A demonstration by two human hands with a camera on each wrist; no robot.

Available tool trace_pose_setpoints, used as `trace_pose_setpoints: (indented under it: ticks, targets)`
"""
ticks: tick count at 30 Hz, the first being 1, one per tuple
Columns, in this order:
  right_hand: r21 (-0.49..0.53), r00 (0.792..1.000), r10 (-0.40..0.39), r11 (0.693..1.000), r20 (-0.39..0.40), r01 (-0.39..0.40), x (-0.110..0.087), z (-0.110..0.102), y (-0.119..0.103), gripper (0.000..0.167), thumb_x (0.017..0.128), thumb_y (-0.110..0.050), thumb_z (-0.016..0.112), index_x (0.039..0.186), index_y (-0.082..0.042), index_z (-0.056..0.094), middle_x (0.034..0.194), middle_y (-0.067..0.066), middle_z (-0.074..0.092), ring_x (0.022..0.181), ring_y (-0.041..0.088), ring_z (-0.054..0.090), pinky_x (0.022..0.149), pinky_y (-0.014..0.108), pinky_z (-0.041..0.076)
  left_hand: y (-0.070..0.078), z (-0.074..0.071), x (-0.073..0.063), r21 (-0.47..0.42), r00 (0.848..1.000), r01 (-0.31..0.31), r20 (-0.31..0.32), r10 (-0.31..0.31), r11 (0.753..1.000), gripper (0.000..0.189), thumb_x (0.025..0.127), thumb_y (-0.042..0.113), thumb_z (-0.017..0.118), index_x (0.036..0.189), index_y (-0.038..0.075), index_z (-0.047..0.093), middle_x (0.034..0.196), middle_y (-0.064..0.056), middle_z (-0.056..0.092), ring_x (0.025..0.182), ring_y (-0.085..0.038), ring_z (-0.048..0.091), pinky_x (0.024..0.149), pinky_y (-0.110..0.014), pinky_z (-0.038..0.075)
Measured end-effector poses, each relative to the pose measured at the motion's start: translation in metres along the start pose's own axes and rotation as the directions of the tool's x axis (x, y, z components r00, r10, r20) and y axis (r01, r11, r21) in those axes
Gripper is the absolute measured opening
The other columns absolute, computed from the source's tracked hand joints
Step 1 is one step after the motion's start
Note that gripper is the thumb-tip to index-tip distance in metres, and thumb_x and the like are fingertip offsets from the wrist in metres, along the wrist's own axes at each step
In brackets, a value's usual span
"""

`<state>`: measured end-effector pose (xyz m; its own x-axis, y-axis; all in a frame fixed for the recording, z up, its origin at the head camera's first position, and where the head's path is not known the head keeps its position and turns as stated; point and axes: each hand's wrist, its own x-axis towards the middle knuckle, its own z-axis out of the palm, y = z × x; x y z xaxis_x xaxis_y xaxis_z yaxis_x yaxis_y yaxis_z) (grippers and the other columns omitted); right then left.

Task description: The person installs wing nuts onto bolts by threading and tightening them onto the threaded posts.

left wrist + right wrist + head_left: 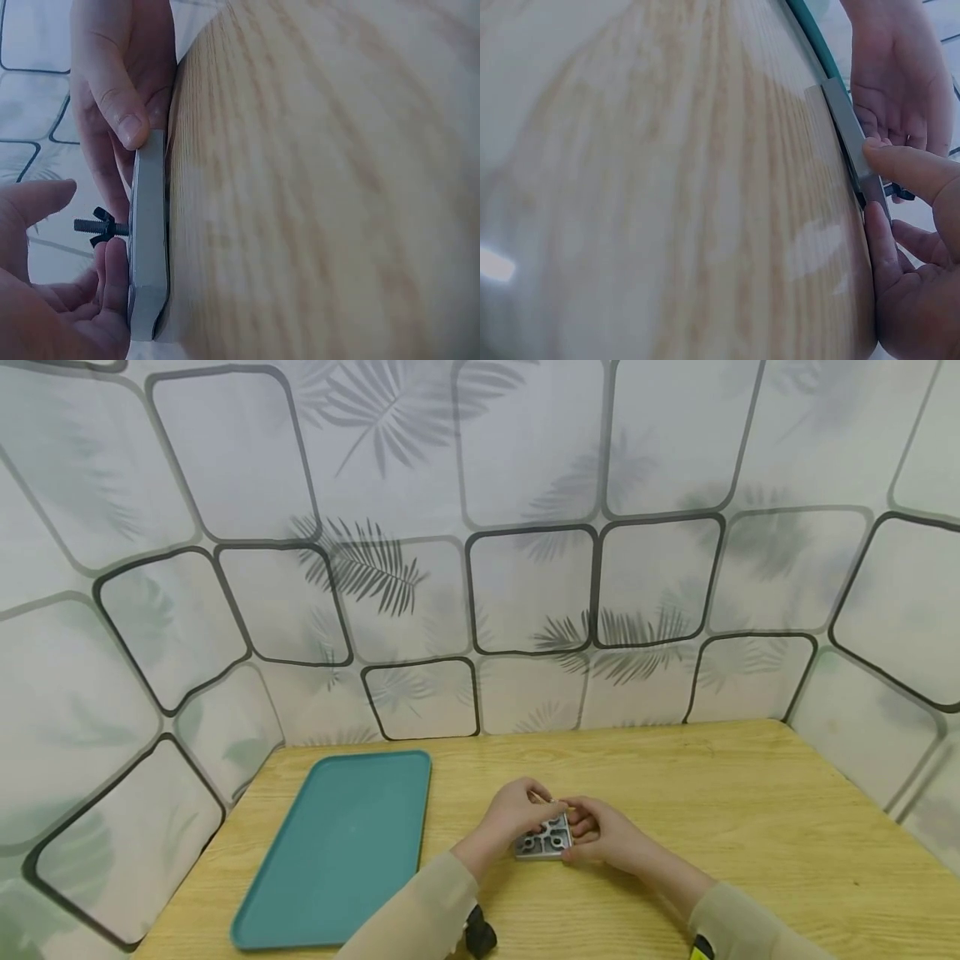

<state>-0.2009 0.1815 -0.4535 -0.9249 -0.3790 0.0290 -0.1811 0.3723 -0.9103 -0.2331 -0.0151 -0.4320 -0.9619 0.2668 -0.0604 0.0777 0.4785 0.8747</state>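
Note:
A square grey metal plate point(543, 842) with a recessed, holed top lies on the wooden table between both hands. From its upper face a black threaded screw point(87, 226) stands up, with a black wing nut point(100, 215) on it. My left hand point(513, 812) reaches over the plate from the left. Its fingertips touch the plate beside the wing nut, while the thumb stays apart from the screw. On the right side, my right hand point(609, 837) grips the plate's edge between thumb and fingers. Both hands partly cover the plate's far side in the head view.
A teal tray point(345, 843) lies on the table point(712, 793) to the left of the hands. A patterned curtain point(532, 585) surrounds the table's back and sides. Some black object point(480, 933) shows at the left sleeve.

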Motion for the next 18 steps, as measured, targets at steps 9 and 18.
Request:
trace_pose_setpoints:
  ticks: [9,18]
  targets:
    - [0.005,1.0,0.007,1.0,-0.004,-0.007,0.0007,0.0002,0.0026,0.076,0.084,-0.001,0.086,0.145,0.018,0.045,0.119,0.019,0.056,0.103,0.021,0.056,0.084,0.022,0.055,0.0012,0.0022,0.0017,0.078,0.997,-0.009,-0.07,0.015,0.997,0.032,0.092,0.037,0.085,0.089,0.01,0.068,0.082,-0.003,0.066,0.06,-0.012,0.064,0.056,-0.025,0.052]
    - [0.003,1.0,0.003,1.0,0.013,-0.004,0.0021,-0.0004,0.0047,0.082,0.085,-0.002,0.086,0.15,0.018,0.04,0.121,0.021,0.057,0.104,0.021,0.055,0.084,0.02,0.055,0.0011,0.0036,0.001,0.114,0.996,-0.037,-0.075,0.046,0.993,0.025,0.09,0.023,0.086,0.081,0.01,0.067,0.073,0.0,0.064,0.057,-0.009,0.06,0.054,-0.021,0.048]
